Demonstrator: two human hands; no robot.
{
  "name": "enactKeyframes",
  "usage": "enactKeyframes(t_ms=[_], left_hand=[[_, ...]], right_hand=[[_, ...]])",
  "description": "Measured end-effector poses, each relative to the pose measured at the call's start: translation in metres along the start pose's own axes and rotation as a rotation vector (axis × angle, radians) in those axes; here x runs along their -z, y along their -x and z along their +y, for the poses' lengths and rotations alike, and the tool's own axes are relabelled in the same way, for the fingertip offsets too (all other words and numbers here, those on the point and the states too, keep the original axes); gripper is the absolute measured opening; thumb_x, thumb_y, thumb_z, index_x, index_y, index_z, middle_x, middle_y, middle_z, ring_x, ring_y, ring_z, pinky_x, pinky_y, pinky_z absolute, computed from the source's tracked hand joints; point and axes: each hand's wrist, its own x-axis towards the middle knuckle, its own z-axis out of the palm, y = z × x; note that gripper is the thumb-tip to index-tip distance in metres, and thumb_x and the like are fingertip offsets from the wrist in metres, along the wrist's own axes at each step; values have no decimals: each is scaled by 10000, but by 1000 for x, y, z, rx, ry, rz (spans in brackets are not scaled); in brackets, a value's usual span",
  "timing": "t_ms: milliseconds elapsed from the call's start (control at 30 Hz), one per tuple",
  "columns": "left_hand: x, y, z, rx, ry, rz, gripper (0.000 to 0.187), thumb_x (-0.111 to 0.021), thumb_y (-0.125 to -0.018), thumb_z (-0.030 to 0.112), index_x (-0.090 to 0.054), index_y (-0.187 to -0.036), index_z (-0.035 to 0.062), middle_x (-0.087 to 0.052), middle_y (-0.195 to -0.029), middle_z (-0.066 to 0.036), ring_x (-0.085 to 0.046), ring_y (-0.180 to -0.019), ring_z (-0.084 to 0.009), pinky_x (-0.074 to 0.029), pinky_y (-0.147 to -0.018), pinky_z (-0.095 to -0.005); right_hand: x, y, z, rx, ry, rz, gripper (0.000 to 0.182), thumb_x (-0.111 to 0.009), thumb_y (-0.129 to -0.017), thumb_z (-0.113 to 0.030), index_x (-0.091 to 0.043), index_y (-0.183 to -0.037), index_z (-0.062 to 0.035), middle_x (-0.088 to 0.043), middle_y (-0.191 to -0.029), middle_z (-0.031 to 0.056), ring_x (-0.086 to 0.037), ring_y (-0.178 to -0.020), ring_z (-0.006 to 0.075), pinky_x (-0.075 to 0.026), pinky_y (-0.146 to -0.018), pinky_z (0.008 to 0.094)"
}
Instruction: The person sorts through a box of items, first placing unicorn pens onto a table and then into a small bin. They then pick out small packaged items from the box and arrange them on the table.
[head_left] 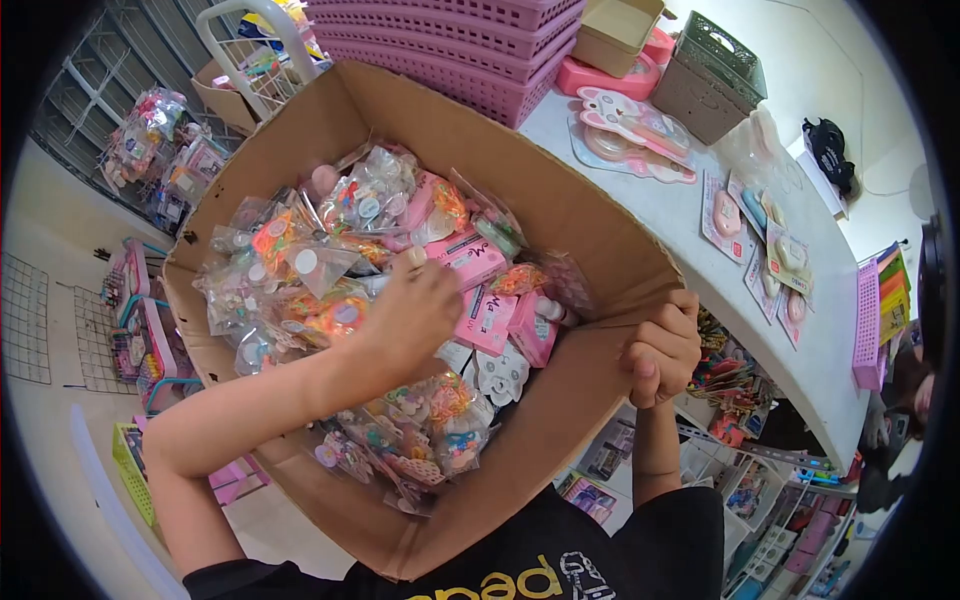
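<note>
A large cardboard box (pixel 560 190) stands tilted in front of my body, filled with small clear plastic packets (pixel 320 265) of colourful trinkets. Among them lie pink boxes (pixel 483 318) with printed lettering. My left hand (pixel 412 305) is inside the box over the packets, beside the pink boxes, with its fingers curled; what they hold is too hidden to name. At the right, my right hand (pixel 663 350) grips the box's rim, fingers bent over the cardboard and thumb showing.
Stacked pink baskets (pixel 440 45) stand behind the box. A white table (pixel 690 220) carries carded items (pixel 728 215), a bunny-shaped pack (pixel 635 130) and a grey basket (pixel 705 85). Hanging packets (pixel 150 140) and wall racks (pixel 140 335) are at left; stocked shelves (pixel 770 545) lie lower right.
</note>
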Motion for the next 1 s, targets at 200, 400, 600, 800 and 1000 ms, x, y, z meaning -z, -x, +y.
enactKeyframes(t_ms=[200,400,600,800,1000], left_hand=[[-9,-86,46,-399,7,424,640,-722,-493,364,-504,-1016,64,-508,-980,-60,-453,-979,-195,-332,-815,-384],[-41,-107,82,-324,-104,273,539,-651,-597,386,-512,-1007,65,-565,-958,-73,-529,-891,-226,-341,-781,-477],[-36,-91,90,-269,-173,229,298,-459,-795,266,-539,-991,57,-592,-758,-82,-571,-719,-252,-380,-734,-512],[-25,-24,69,-282,-216,394,277,-422,-812,192,-502,-1042,60,-577,-808,-139,-576,-755,-277,-388,-784,-521],[-13,-2,55,-315,-96,295,287,-451,-788,164,-493,-1059,81,-575,-829,-161,-581,-741,-291,-397,-799,-496]], right_hand=[[-1,3,0,-5,2,12,239,-417,-674,-181,-380,-455,-92,-375,-446,-4,-311,-441,156,-291,-584,313],[1,3,-1,-19,13,26,243,-419,-682,-182,-386,-460,-88,-381,-454,0,-316,-444,157,-294,-588,316],[4,5,2,-20,27,6,314,-377,-742,-204,-374,-447,-97,-396,-437,-5,-318,-456,151,-301,-617,322],[6,3,5,30,-9,-4,151,-474,-621,-139,-424,-491,-81,-377,-479,3,-323,-432,160,-295,-551,306],[4,2,5,31,-27,9,151,-477,-617,-135,-416,-489,-81,-360,-472,3,-310,-434,163,-291,-553,307]])
